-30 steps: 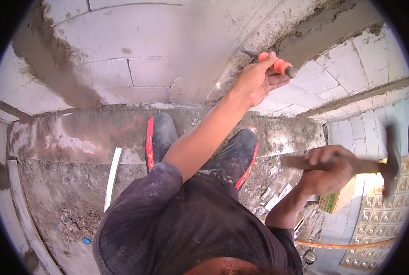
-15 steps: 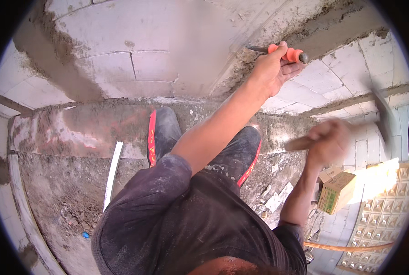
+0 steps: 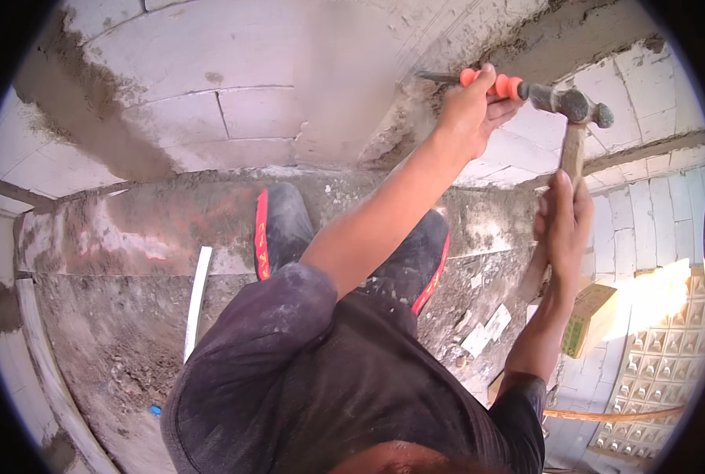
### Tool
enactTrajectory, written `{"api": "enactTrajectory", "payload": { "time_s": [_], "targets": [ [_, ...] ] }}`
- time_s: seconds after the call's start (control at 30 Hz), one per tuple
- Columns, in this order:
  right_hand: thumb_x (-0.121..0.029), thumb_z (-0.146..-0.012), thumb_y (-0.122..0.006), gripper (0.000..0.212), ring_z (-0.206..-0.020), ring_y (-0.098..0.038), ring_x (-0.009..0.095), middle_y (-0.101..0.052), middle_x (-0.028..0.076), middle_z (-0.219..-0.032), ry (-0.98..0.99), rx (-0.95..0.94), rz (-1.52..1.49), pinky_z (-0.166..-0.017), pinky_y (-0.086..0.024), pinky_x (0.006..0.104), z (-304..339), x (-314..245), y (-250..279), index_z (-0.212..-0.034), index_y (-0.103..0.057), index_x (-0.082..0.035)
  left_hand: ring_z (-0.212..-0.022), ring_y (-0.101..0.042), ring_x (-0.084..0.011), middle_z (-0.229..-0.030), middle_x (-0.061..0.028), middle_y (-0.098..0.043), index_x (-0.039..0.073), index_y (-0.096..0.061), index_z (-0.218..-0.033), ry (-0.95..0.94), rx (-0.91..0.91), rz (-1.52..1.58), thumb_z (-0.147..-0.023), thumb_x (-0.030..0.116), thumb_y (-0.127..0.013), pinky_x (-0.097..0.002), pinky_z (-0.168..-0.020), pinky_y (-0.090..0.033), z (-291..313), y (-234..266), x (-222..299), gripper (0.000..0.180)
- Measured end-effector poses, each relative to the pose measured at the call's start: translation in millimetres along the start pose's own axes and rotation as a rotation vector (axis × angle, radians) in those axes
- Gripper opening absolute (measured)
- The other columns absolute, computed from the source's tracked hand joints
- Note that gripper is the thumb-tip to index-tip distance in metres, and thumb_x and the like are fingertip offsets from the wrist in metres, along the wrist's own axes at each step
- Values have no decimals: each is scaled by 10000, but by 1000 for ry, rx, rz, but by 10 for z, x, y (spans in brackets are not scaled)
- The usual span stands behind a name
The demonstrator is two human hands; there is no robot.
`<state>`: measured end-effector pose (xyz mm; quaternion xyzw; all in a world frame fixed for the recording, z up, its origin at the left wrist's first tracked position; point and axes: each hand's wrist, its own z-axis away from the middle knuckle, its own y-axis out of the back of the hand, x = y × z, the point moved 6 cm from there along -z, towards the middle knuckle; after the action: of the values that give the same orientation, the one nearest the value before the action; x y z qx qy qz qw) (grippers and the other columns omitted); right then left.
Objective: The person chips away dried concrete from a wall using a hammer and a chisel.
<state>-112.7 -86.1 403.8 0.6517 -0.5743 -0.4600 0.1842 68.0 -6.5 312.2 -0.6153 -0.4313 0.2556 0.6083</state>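
My left hand [image 3: 473, 114] is closed round the orange ribbed grip of a chisel [image 3: 509, 85]. The chisel's dark tip points left, against the rough groove [image 3: 408, 130] in the block wall. In my right hand [image 3: 564, 225] is a hammer, its wooden handle [image 3: 573, 150] gripped with the fingers wrapped round. The hammer head [image 3: 570, 104] meets the chisel's butt end, or is right beside it. Grey mortar bands [image 3: 582, 43] cross the pale blocks around the chisel.
A cardboard box [image 3: 590, 320] stands at the right, near a patterned lattice panel [image 3: 661, 347]. An orange hose or cord [image 3: 613, 415] runs below them. A white strip [image 3: 197, 300] lies on the dirt floor [image 3: 115, 340], and broken white pieces [image 3: 487, 332] lie by my right knee.
My right hand has swung the hammer up and to the left, from apart at the right to the chisel's butt end. My left hand holds the chisel nearly where it was.
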Motion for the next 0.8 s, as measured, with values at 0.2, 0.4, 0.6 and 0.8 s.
{"api": "enactTrajectory", "payload": {
  "time_s": [0.2, 0.4, 0.6, 0.8],
  "targets": [
    [-356, -999, -524, 349, -443, -425, 102, -485, -6, -620, -26, 691, -946, -382, -359, 252, 22, -217, 555, -929, -565, -16, -1092, -637, -340, -1095, -185, -626, -14, -521, -1063, 31, 28, 39, -1030, 357, -493, -484, -1084, -436, 80, -159, -24, 374],
    [-349, -1006, -519, 294, -454, -439, 112, -517, 18, -650, -270, -88, -338, -396, -361, 238, -7, 26, -126, -947, -558, -64, -1094, -637, -343, -1105, -181, -625, -8, -510, -1063, -12, 68, 24, -1032, 354, -491, -483, -1084, -433, -47, -1, 13, 364],
    [-353, -1040, -390, 348, -472, -476, 185, -496, 64, -656, -43, 415, -1060, -439, -435, 340, -20, 109, 333, -974, -556, -55, -1082, -643, -334, -1089, -169, -634, -4, -511, -1083, 52, 58, 50, -1030, 347, -498, -485, -1073, -444, 58, -138, -93, 355],
    [-279, -1023, -518, 242, -455, -445, 79, -522, -5, -635, -382, -163, -499, -398, -350, 241, -35, -31, -13, -982, -571, -46, -1102, -633, -351, -1125, -180, -616, -15, -497, -1129, 35, 81, 32, -1028, 345, -503, -489, -1066, -449, 47, -24, 0, 374]
  ]
}}
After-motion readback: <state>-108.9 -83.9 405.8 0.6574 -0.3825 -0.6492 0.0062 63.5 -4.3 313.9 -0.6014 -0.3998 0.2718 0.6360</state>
